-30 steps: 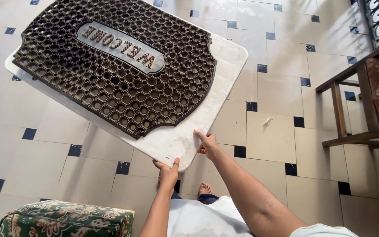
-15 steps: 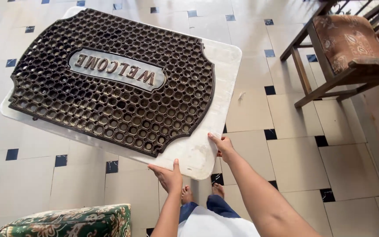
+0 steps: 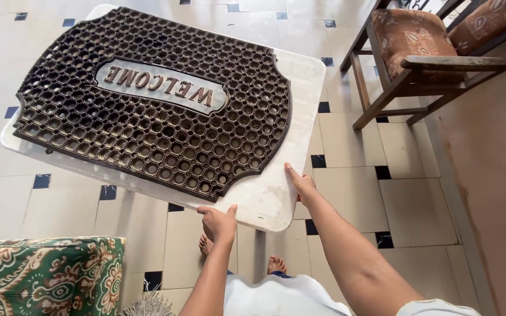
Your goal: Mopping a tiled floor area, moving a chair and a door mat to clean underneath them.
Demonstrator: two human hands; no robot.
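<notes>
Doormat [image 3: 153, 99] on white board [image 3: 276, 199] | both hands' fingers gripping near edge: left [image 3: 218, 221], right [image 3: 301, 182] | chair [image 3: 417, 52] now nearer

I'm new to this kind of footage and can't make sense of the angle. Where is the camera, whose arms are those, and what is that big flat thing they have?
The camera sits on a person's head and looks down, so the two bare arms rising from the bottom edge are that person's own. Their bare feet show below on the tiled floor, which is pale with small dark squares.

Both hands hold one near edge of a white board, lifted off the floor and tilted. The left hand grips it from below with the thumb on top; the right hand presses on its upper face near the corner. On the board lies a dark rubber doormat full of round holes, with a lettered panel in the middle.

At upper right stands a wooden chair with a patterned cushion. At lower left is a green patterned cushion.
</notes>
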